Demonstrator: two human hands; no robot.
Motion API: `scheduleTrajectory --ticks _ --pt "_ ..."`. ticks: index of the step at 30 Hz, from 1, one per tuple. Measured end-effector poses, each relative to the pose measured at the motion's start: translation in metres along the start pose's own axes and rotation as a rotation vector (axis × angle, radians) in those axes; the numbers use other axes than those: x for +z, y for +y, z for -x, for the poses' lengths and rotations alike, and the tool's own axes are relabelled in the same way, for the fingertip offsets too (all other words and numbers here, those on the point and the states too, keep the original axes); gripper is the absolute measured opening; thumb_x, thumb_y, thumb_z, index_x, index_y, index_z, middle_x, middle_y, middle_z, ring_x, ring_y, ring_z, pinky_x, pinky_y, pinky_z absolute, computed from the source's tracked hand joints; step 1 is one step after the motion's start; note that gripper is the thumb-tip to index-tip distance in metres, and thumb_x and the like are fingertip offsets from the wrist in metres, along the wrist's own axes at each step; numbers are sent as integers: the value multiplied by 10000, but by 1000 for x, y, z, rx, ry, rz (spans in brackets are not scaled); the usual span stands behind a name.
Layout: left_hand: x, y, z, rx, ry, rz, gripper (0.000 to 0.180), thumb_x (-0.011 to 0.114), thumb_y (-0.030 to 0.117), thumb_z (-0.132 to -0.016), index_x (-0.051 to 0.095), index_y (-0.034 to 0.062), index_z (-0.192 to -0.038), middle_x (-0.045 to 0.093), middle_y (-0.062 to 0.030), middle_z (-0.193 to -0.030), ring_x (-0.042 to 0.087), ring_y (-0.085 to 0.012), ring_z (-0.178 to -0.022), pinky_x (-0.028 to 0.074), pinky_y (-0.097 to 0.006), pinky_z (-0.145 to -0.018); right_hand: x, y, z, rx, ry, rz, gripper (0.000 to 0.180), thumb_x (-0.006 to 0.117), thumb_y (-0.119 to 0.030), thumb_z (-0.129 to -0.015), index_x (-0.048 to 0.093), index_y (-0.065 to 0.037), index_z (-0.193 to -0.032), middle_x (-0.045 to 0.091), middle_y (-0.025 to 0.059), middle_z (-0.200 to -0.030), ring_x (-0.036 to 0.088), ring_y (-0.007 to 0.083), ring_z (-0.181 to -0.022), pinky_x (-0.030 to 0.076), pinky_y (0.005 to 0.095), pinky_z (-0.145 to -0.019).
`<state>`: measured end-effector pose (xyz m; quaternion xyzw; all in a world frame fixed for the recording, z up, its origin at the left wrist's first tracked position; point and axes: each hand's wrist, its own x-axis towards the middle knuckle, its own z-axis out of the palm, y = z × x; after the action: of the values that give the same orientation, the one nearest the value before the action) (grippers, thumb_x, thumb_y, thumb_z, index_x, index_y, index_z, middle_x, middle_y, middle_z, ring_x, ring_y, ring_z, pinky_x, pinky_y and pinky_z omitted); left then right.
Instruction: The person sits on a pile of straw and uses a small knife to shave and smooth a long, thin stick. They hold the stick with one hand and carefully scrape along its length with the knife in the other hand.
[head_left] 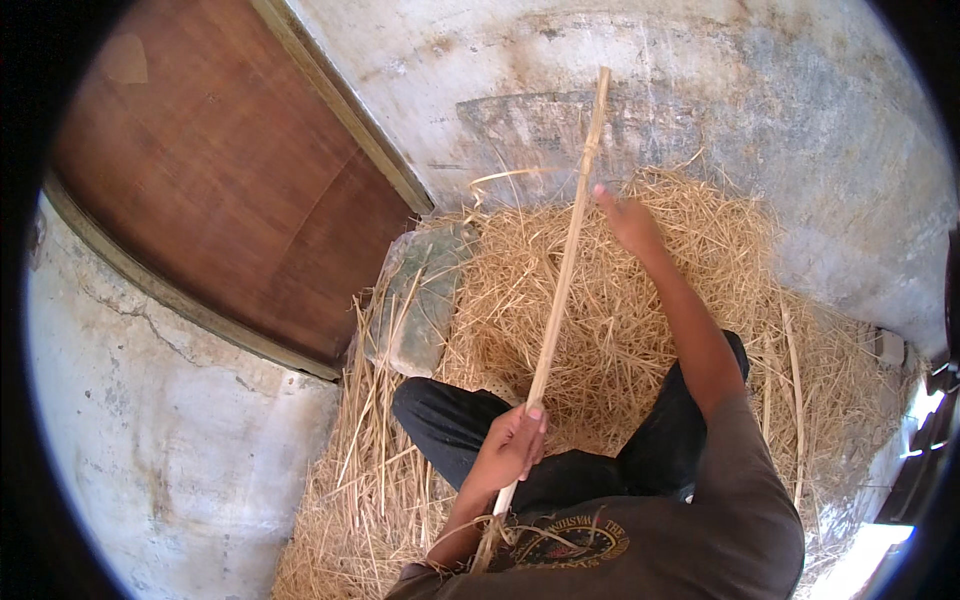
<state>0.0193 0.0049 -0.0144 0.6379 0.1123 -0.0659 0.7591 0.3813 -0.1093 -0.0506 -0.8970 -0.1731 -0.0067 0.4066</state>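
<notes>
holding one long stalk steady over the straw

the long pale stalk (566,255) ran up the middle of the view, its lower end near the person's chest and its tip reaching past the straw toward the grey wall (700,90). the left hand (512,447) was clenched around it low down, fingers wrapped and thumb pressed against the stem, just above a few loose strands that trailed at the shirt. the right hand (628,222) was stretched out ahead with its fingers spread, close beside the upper part of the stalk; whether it touched the stem or held anything could not be told from this angle.

judging from that pose, the work was best done with the low grip kept firm, so the stem did not twist, and with the far hand run lightly along it, since a dry stalk of this kind looked likely to snap under a sharp bend. keeping it straight, and lifted clear of the heap, seemed the safer way.

below the stalk lay the heap of straw (620,330), spread across the floor around the person's crossed legs in dark trousers (450,420). a clear plastic bag (420,300) lay at the heap's left edge, partly under stray stems. beyond it stood a brown wooden door (220,180) set in its frame.
</notes>
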Motion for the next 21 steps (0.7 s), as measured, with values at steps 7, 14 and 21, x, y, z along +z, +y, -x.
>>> scheduleTrajectory --ticks 7,14,21 --pt "-6 10 -6 60 124 -30 306 373 297 -1034 475 52 -881 407 20 -501 345 -65 -339 322 -213 -378 -2 -71 130 -591 -265 174 752 442 -787 -789 588 -90 -548 508 116 -457 557 307 -450 425 429 -445" --pt "5 15 -3 95 190 -277 225 423 223 -1017 496 34 -918 419 15 -559 375 -63 -467 323 -241 -452 -7 -69 160 -674 -255 288 795 457 -844 -709 640 -84 -564 560 114 -476 608 307 -469 476 421 -463" --pt "14 23 -7 195 265 -571 178 465 175 -988 486 17 -909 424 -43 -603 397 -107 -555 345 -303 -511 1 -55 138 -731 -53 319 779 490 -866 -655 604 -106 -522 550 87 -465 591 253 -431 465 394 -447"
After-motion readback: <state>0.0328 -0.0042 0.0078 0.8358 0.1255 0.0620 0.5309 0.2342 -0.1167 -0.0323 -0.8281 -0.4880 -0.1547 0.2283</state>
